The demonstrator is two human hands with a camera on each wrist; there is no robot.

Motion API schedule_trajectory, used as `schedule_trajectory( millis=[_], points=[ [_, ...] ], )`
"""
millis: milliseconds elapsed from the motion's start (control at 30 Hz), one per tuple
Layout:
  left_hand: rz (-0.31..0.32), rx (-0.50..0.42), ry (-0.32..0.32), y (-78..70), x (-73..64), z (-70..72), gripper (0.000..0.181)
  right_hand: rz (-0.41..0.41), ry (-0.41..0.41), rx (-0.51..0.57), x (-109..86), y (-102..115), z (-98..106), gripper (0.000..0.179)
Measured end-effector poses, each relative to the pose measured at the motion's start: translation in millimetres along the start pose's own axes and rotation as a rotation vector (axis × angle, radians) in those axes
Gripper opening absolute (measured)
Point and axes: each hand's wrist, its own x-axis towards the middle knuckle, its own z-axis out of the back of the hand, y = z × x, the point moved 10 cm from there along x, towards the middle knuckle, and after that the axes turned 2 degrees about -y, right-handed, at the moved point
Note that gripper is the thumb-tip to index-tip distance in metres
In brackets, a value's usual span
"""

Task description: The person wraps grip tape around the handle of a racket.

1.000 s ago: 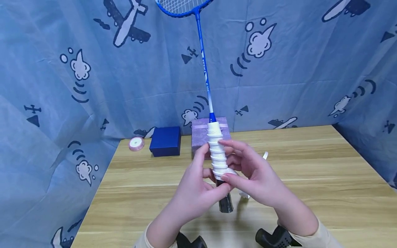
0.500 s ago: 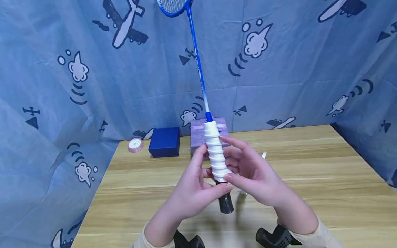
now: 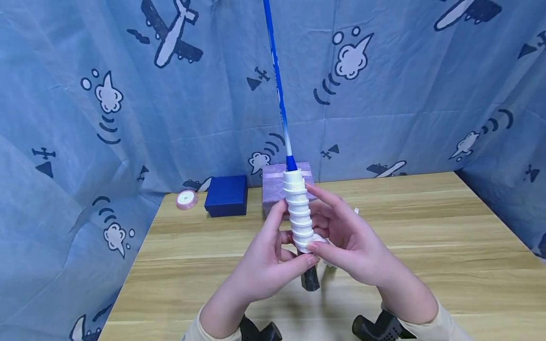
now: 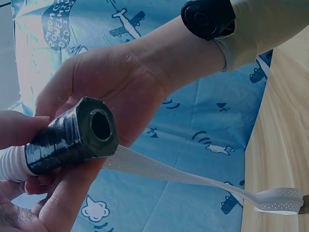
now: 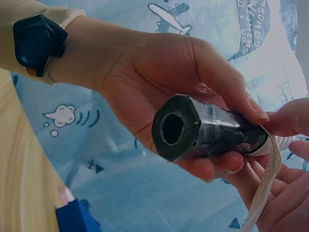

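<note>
A badminton racket (image 3: pixel 279 90) stands nearly upright between my hands, its head out of view above. White grip tape (image 3: pixel 298 213) winds in overlapping ridges round the upper part of its handle. Below it, the handle's black end (image 3: pixel 310 279) is bare; the left wrist view shows a hollow in its butt (image 4: pixel 99 126). My left hand (image 3: pixel 270 258) grips the handle, thumb across the black part. With its thumb at the lowest turn, my right hand (image 3: pixel 358 239) pinches the tape. A loose perforated length of tape (image 4: pixel 178 174) trails away toward the table.
Behind the handle, a purple box (image 3: pixel 273 187) and a dark blue box (image 3: pixel 227 195) stand on the wooden table (image 3: pixel 426 237). Farther left lies a pink ribbon roll (image 3: pixel 186 199). A blue patterned curtain (image 3: pixel 405 94) hangs at the back and sides.
The racket head has swung left, then up out of the head view. The handle has shifted slightly in my hands. Both hands keep nearly the same place; less loose tape shows behind the right hand.
</note>
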Motion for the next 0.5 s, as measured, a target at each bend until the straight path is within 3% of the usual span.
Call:
schedule_trajectory(
  millis=[233,500],
  points=[
    [0.007,0.042,-0.029,0.3,1.4,4.7,0.090,0.051,-0.017,-0.006,2.1,2,1,0.085],
    [0.009,0.281,-0.164,-5.4,-0.3,12.3,0.085,0.087,-0.086,-0.084,5.2,5,4,0.085]
  ],
)
